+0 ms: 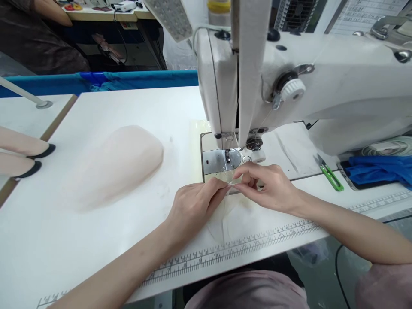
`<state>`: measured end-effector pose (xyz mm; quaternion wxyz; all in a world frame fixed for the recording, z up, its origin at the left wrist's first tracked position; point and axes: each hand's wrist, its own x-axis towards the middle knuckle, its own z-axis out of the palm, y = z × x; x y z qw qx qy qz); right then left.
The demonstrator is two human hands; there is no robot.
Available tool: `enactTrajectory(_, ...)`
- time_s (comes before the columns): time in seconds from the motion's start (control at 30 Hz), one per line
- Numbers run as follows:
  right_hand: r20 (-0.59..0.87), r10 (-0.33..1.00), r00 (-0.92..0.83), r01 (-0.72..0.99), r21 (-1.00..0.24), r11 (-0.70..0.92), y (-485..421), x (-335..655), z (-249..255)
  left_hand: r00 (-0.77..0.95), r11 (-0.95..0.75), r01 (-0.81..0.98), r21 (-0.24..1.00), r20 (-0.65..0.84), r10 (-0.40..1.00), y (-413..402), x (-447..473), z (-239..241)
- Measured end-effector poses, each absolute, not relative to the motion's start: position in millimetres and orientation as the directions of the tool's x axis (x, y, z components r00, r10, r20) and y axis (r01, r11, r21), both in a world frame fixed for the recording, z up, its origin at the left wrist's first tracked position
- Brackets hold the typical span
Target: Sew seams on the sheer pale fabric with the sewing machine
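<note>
In the head view my left hand (198, 204) is closed, thumb and forefinger pinching a thin, see-through whitish piece of material (227, 210). My right hand (268, 186) faces it, its fingertips pinched on the same material, almost touching the left ones. Both hands are just in front of the needle plate (212, 161) of a white sewing machine (222, 86). The material's outline is hard to make out against the white table. Under the machine head, the presser foot (228, 156) stands behind my fingertips.
A pale pink, soft-edged piece (128, 165) lies left on the white table (106, 253). Two beige pieces with black ends (25, 143) lie farther left. Green thread snips (331, 174), a phone (347, 176) and blue cloth (380, 169) are right. Another person's arm (51, 10) shows behind.
</note>
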<state>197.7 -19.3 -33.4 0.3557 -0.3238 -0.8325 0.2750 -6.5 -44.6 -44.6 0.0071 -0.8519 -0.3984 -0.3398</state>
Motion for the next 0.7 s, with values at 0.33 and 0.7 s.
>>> enactTrajectory(0.33,0.383,0.756,-0.531,0.384,-0.686,0.618,-20.3,197.7,-32.1,0.447,-0.682,0.686,0.255,0.592,0.671,-46.1,-6.4,-42.9)
enactTrajectory(0.7,0.352,0.754,-0.555,0.389,-0.691,0.609,-20.0,197.3,-31.9,0.437,-0.667,0.696,0.265,0.582,0.686,-46.4,-6.4,-43.4)
